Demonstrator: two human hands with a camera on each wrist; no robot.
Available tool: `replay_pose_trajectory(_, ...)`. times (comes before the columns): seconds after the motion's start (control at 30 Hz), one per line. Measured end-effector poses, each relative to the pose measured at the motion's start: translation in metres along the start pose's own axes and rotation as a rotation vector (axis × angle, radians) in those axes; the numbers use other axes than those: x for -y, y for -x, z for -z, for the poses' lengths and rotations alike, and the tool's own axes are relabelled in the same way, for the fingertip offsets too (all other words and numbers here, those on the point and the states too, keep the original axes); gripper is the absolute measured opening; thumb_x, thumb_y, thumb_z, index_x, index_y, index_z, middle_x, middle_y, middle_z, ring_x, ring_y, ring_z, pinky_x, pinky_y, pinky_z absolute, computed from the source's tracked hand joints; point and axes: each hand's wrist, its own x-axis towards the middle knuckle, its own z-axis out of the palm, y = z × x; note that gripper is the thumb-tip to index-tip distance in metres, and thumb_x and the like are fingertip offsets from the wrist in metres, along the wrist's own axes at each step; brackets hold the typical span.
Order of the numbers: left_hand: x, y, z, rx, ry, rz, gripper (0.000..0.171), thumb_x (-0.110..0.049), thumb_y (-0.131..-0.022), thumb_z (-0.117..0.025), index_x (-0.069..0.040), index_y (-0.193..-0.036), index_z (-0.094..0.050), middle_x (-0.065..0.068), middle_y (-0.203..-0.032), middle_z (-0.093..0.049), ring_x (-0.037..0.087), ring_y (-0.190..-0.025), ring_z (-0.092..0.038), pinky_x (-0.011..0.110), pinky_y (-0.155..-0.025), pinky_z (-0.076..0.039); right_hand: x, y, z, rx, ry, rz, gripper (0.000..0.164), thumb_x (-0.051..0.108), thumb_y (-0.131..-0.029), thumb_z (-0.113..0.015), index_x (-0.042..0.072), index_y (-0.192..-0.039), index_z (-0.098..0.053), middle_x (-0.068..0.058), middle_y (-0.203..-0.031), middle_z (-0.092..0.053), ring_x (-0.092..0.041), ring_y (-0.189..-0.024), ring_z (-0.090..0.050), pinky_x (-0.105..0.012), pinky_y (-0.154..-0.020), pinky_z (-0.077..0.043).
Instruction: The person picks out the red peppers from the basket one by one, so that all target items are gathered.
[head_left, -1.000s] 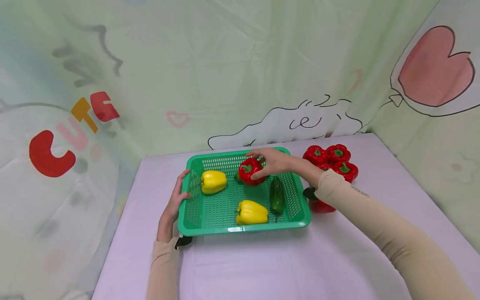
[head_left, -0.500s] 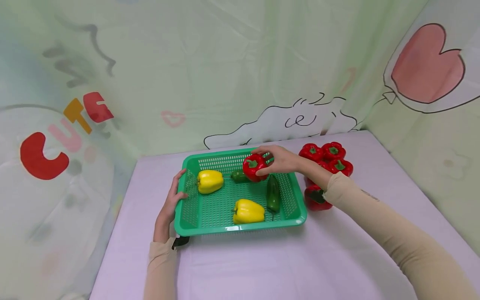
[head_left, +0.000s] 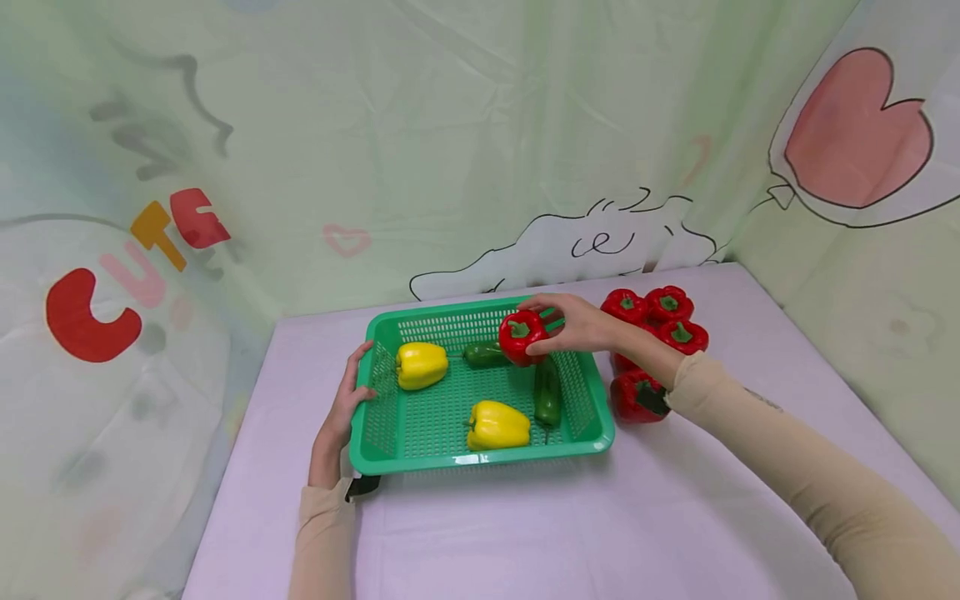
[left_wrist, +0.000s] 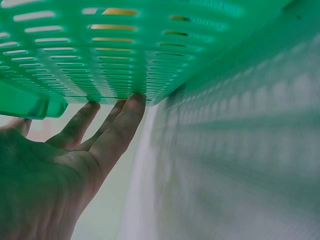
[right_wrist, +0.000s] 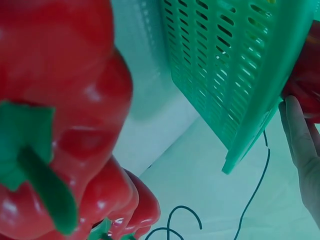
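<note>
Over the back right part of a green plastic basket [head_left: 480, 460], my right hand [head_left: 576, 323] grips a red bell pepper [head_left: 516, 343] between thumb and fingers, its green stem facing the head camera. At the basket's left side, my left hand [head_left: 345, 410] holds the rim, thumb over it and fingers against the outer wall, as the left wrist view shows. Inside lie a yellow bell pepper [head_left: 422, 365] at the left and another yellow bell pepper [head_left: 498, 427] at the front. A long green pepper [head_left: 548, 398] lies at the right, a second green pepper [head_left: 482, 355] at the back.
Several red bell peppers [head_left: 670, 303] are grouped on the lilac-covered table [head_left: 480, 542] to the right of the basket, partly behind my right forearm. One of these red peppers [right_wrist: 60, 65] looms close in the right wrist view. A printed curtain [head_left: 465, 150] hangs behind the table.
My right hand has moved right over the basket with the red bell pepper, uncovering more of the green pepper at the back. The left hand keeps its hold on the rim.
</note>
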Motion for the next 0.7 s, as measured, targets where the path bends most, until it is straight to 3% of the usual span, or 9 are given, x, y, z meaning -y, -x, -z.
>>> replay_pose_trajectory(0.4, 0.003, -0.001, 0.0, -0.002, -0.005, -0.006, 0.081, 0.0, -0.081, -0.04, -0.014, -0.157, -0.015, 0.015, -0.161, -0.011, 0.038, -0.132, -0.028, 0.028, -0.091, -0.041, -0.008, 0.017, 0.003, -0.058, -0.028, -0.017, 0.064, 0.026, -0.08, -0.081, 0.011, -0.136, -0.054, -0.013, -0.13, -0.058, -0.035, -0.112, -0.058, -0.038, -0.082, -0.055)
replay_pose_trajectory(0.7, 0.001, -0.001, -0.001, 0.001, 0.001, -0.009, 0.082, 0.0, -0.081, -0.039, -0.014, -0.157, -0.014, 0.016, -0.161, -0.011, 0.038, -0.131, -0.029, 0.031, -0.092, -0.041, -0.015, 0.028, 0.008, -0.109, -0.04, -0.035, 0.065, 0.026, -0.079, -0.081, 0.011, -0.136, -0.054, -0.013, -0.131, -0.058, -0.035, -0.113, -0.058, -0.04, -0.083, -0.055)
